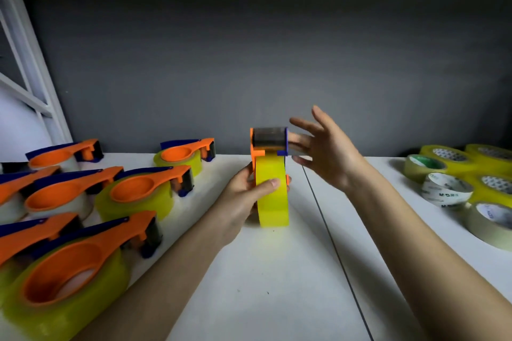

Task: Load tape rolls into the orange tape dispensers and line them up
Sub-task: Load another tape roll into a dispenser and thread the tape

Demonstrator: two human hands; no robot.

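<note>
The left hand (243,191) has its thumb laid across the face of a yellow translucent roll of packing tape (272,196) and its other fingers curled round the far side, gripping the roll where it stands on edge at the centre of the frame. The roll sits inside an orange plastic tape dispenser with a blue side plate and a dark cutter head (269,144), which rises above it. The right hand (324,152) is spread, fingers straight and apart, holding nothing; its fingertips hover just beside the blue edge of the cutter head, and whether they touch it cannot be told.

Judging from this, the roll is already seated and the step in hand is finishing this dispenser, probably drawing the tape end up to the cutter or checking the head. The next move calls for the right fingers to close on the head or the tape end while the left hand keeps the roll steady, and then for the loaded dispenser to be laid flat.

At the left of the frame lie seven loaded orange dispensers (138,196) in rough rows on the white table (249,285). At the right edge wait loose tape rolls (446,188), yellow, clear and beige, lying flat.
</note>
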